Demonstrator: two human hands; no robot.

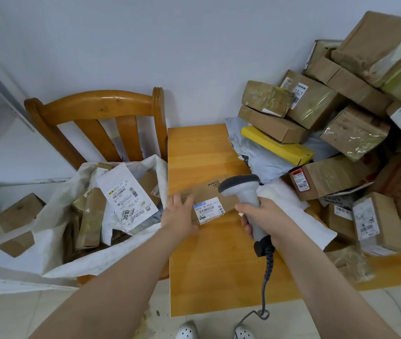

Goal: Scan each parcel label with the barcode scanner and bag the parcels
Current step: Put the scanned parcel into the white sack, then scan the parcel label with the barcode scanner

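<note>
Forearms [121, 277] extend from the near edge. At left, white bag [55, 216] on chair [96, 106] holds parcels [91, 216]. Left hand [179, 216] rests flat, fingers [177, 199] straight, on labelled parcel [206, 194] on table [206, 265]. Right hand [265, 216] grips barcode scanner [243, 189], head over parcel. Parcel pile [316, 113] at right.

In front of you, one parcel [215, 192] lies on the surface [194, 148] near its left edge. Your left hand [179, 216] rests on the parcel's left end. Your right hand [265, 216], just to the right, grips the scanner [243, 189], whose head sits over the parcel. A heap of parcels [341, 118] fills the surface's right side and back corner. Left of the surface stands a chair [96, 111], and on its seat is an open bag [55, 216] with parcels inside.
</note>
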